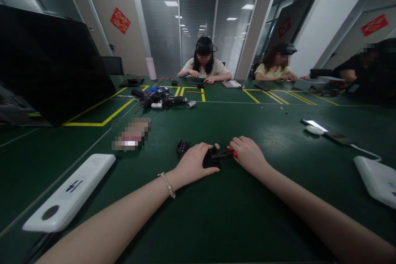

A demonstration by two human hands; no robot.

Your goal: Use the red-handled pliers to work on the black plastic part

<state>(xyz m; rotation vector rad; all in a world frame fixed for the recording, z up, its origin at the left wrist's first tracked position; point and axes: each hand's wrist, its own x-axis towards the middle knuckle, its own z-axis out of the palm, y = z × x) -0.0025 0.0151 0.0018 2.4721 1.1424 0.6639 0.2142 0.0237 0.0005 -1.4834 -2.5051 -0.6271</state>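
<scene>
My left hand (194,162) rests on the green table and its fingers close round a small black part (210,159), pinning it down. My right hand (247,153) grips a red-handled tool (227,154) whose dark tip points left into that black part. A second small black piece (182,147) lies just left of my left hand. A bead bracelet (167,184) circles my left wrist.
A white flat device (71,192) lies at the near left and another white device (377,179) at the near right with a cable. A phone and white puck (315,129) sit right. A black monitor (49,62) stands left. Tools (161,100) lie farther back. Three people work across the table.
</scene>
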